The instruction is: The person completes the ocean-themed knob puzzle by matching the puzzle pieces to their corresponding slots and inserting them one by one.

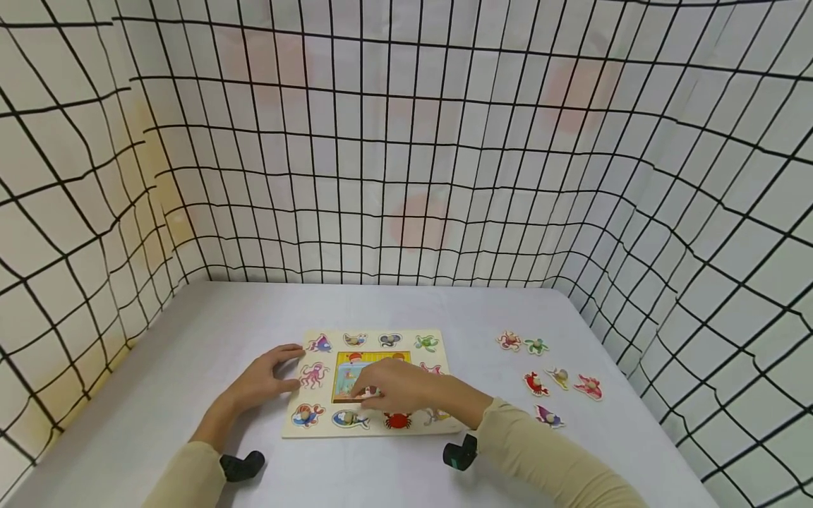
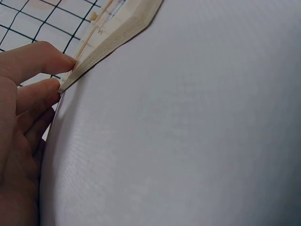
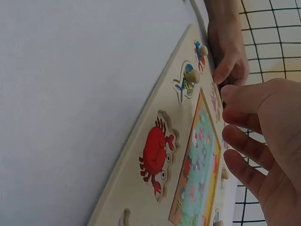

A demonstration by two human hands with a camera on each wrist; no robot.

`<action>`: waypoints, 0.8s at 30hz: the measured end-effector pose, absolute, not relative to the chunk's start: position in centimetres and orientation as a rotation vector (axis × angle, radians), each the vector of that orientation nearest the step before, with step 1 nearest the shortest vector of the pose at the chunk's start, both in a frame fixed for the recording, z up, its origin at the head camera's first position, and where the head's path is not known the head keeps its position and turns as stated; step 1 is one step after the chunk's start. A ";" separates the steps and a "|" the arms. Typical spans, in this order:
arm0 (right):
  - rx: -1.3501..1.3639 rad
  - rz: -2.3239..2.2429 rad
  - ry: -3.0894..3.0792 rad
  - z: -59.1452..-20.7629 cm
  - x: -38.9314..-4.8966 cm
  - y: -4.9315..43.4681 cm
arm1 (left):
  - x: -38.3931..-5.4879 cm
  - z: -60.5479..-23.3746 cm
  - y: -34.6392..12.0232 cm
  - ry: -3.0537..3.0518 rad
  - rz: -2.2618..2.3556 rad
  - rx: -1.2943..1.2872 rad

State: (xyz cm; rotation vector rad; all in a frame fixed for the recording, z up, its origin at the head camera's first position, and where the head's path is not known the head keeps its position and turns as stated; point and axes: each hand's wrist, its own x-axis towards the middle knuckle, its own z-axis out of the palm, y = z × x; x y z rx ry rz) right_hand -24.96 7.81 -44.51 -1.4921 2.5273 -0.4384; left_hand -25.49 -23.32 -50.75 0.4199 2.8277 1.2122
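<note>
A wooden peg puzzle board (image 1: 330,429) lies on the table, with sea-animal cutouts around an aquarium picture (image 3: 200,165). My left hand (image 1: 257,381) rests at its left edge; thumb and a fingertip (image 2: 66,63) touch the rim. Over the middle picture hovers my right hand (image 1: 396,384), fingers loosely bent, with nothing visible between them in the right wrist view. Knobbed pieces fill some slots, among them a striped fish (image 3: 189,80) and a blue-and-red fish (image 1: 306,415). The crab slot (image 3: 157,153) shows a printed crab and no knob.
Right of the board lie loose pieces: an octopus (image 1: 509,341), a turtle (image 1: 536,346), a crab (image 1: 536,384), a yellow piece (image 1: 559,378), a starfish (image 1: 589,386) and a purple fish (image 1: 548,416). Black netting (image 1: 406,169) over white cloth surrounds the table.
</note>
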 end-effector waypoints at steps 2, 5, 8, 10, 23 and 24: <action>-1.510 -0.440 2.526 -44.3 -25.1 8.0 | -25.5 -50.7 -23.3 2.830 1.212 0.420; -1.516 -0.453 2.524 -44.1 -25.3 8.4 | -25.5 -50.7 -23.3 2.830 1.213 0.415; -1.504 -0.464 2.523 -44.0 -25.5 8.8 | -25.6 -50.7 -23.2 2.826 1.217 0.408; -1.497 -0.474 2.517 -44.0 -25.6 9.1 | -25.6 -50.7 -23.2 2.823 1.221 0.404; -1.420 -0.501 2.544 -43.1 -26.0 11.6 | -25.3 -50.7 -23.2 2.827 1.223 0.409; -1.408 -0.501 2.551 -43.0 -26.0 11.9 | -25.3 -50.7 -23.2 2.827 1.225 0.414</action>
